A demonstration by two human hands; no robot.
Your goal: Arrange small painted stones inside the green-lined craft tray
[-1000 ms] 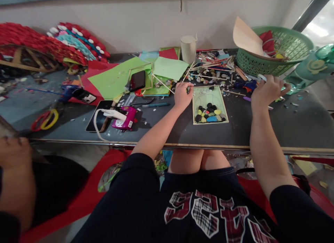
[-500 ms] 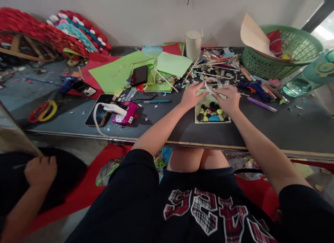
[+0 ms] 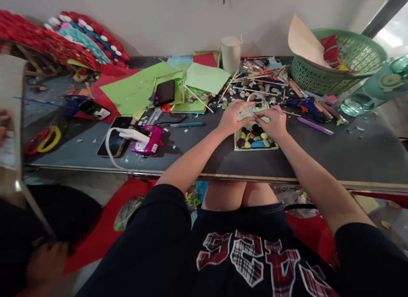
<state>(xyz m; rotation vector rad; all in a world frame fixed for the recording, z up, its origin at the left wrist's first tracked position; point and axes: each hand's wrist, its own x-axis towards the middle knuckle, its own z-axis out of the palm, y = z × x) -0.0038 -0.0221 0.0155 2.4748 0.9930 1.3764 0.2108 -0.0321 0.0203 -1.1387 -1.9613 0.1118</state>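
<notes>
The left hand and right hand pinch a pale ring at the far end of the frame. If fingers slip, it could drop and bump the stones.

One wide view from the wearer's head, facing forward and down.
It looks from close above the shirt and knees, across the counter to the far wall, reaching the basket at far right; its middle falls on the left forearm, with the left hand and right hand just right of that.
</notes>
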